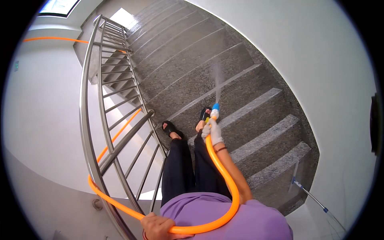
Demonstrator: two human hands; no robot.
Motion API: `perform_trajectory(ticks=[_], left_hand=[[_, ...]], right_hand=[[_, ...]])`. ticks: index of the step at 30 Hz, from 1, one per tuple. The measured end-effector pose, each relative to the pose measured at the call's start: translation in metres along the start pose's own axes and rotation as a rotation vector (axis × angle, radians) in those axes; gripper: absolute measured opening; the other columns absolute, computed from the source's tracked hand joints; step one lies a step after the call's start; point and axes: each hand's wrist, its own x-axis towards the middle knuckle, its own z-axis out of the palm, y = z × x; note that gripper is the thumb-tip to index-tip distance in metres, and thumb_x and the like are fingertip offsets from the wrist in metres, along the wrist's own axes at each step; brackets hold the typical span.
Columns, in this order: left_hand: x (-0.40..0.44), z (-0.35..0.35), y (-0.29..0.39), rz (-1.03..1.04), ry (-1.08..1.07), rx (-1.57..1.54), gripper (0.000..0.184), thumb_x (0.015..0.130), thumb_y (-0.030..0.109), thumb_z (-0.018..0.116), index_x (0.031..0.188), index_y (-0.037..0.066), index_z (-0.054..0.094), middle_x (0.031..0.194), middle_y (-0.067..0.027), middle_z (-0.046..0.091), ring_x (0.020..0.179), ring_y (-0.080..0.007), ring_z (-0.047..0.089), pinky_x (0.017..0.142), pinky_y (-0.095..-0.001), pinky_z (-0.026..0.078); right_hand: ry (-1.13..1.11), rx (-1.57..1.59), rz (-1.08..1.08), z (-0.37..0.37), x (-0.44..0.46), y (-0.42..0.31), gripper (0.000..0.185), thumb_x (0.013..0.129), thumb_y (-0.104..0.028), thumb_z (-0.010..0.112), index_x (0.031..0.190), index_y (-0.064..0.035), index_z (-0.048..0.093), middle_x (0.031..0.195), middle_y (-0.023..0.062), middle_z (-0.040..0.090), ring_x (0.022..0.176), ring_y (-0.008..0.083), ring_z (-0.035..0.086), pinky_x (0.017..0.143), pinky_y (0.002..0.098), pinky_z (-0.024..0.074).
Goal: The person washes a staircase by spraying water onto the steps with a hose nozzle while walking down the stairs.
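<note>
My right hand (213,132), in a white glove, is wrapped round the orange hose (224,174) just behind its blue and white nozzle (215,110). Water sprays from the nozzle onto the grey stone stairs (244,96). At the bottom of the view my bare left hand (158,227) grips the same hose beside the metal railing (116,154). Between the two hands the hose bends in a wide loop across my purple shirt. Beyond my left hand it passes round the railing and up its far side.
A squeegee (312,196) with a long pole leans by the right wall (320,80). My feet in black sandals (172,130) stand on the stairs close to the railing. More of the hose crosses the upper left. A window (59,6) is at the top left.
</note>
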Motion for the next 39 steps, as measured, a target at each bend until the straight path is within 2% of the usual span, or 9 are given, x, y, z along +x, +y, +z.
perform_trajectory(ticks=[2,6,19,22,23,25,29,34,39], left_hand=[[0.002,0.008,-0.006,-0.078,-0.115,0.089,0.062,0.054,0.067,0.067,0.045,0.011,0.042,0.04,0.0012,0.038,0.035,-0.0161,0.039,0.044,-0.029,0.027],[0.012,0.026,-0.014,0.006,0.079,0.053,0.06,0.051,0.064,0.071,0.046,0.011,0.043,0.04,0.0011,0.039,0.034,-0.0159,0.04,0.043,-0.0276,0.026],[0.009,0.021,-0.012,-0.001,-0.05,0.103,0.057,0.05,0.061,0.073,0.046,0.012,0.043,0.04,0.0008,0.038,0.035,-0.0165,0.04,0.043,-0.0289,0.026],[0.01,0.017,-0.016,0.018,0.028,0.092,0.058,0.05,0.063,0.072,0.046,0.012,0.043,0.04,0.0011,0.037,0.035,-0.0164,0.04,0.044,-0.029,0.026],[0.01,0.013,-0.015,0.005,0.045,0.068,0.059,0.049,0.064,0.071,0.045,0.012,0.042,0.04,0.0013,0.037,0.035,-0.0164,0.04,0.044,-0.029,0.026],[0.009,0.009,-0.015,-0.007,0.061,0.045,0.06,0.049,0.065,0.071,0.045,0.012,0.042,0.039,0.0015,0.036,0.035,-0.0163,0.04,0.044,-0.029,0.026],[0.005,0.009,-0.015,0.038,0.069,0.114,0.062,0.051,0.067,0.068,0.044,0.013,0.039,0.039,0.0017,0.035,0.035,-0.0161,0.039,0.043,-0.0286,0.025],[0.006,0.008,-0.019,0.049,0.101,0.135,0.061,0.053,0.066,0.068,0.044,0.013,0.039,0.039,0.0018,0.034,0.034,-0.0157,0.039,0.043,-0.0283,0.024],[0.009,0.021,-0.02,0.036,0.134,0.15,0.061,0.053,0.065,0.068,0.044,0.012,0.039,0.04,0.0013,0.034,0.034,-0.0159,0.038,0.042,-0.0288,0.023]], right_hand=[[0.013,0.004,-0.071,0.002,-0.004,-0.02,0.031,0.086,-0.03,0.046,0.062,-0.018,0.032,0.047,-0.0071,0.026,0.035,0.0059,0.027,0.033,0.0217,0.0259],[0.115,-0.007,-0.188,-0.002,-0.003,-0.057,0.028,0.086,-0.026,0.048,0.064,-0.0186,0.032,0.048,-0.0076,0.026,0.035,0.0046,0.026,0.034,0.0209,0.0234],[0.091,0.008,-0.228,-0.007,-0.019,-0.061,0.028,0.086,-0.03,0.047,0.065,-0.0171,0.034,0.049,-0.007,0.027,0.035,0.0057,0.026,0.034,0.0218,0.0225],[-0.081,0.278,-0.049,0.0,-0.022,-0.038,0.031,0.088,-0.034,0.044,0.063,-0.0181,0.035,0.048,-0.0078,0.026,0.036,0.0048,0.026,0.035,0.0213,0.0232],[-0.165,0.332,-0.076,0.003,-0.021,-0.024,0.035,0.09,-0.037,0.041,0.061,-0.018,0.036,0.048,-0.008,0.027,0.035,0.0048,0.026,0.035,0.0215,0.0249],[-0.522,0.671,-0.018,0.004,-0.007,0.004,0.032,0.089,-0.039,0.044,0.067,-0.0158,0.045,0.05,-0.0072,0.03,0.037,0.0063,0.028,0.037,0.0228,0.0265],[-0.704,0.939,-0.023,0.051,-0.01,0.011,0.037,0.089,-0.036,0.042,0.06,-0.0128,0.043,0.05,-0.0075,0.033,0.04,0.0044,0.035,0.043,0.022,0.0349],[-0.837,1.017,-0.123,0.067,0.016,-0.028,0.039,0.088,-0.033,0.042,0.054,-0.0142,0.038,0.047,-0.006,0.036,0.04,0.0056,0.037,0.045,0.0222,0.0379],[-0.878,0.833,-0.218,0.045,0.029,-0.081,0.039,0.089,-0.036,0.041,0.057,-0.0146,0.038,0.048,-0.0071,0.032,0.041,0.0057,0.036,0.044,0.0238,0.039]])
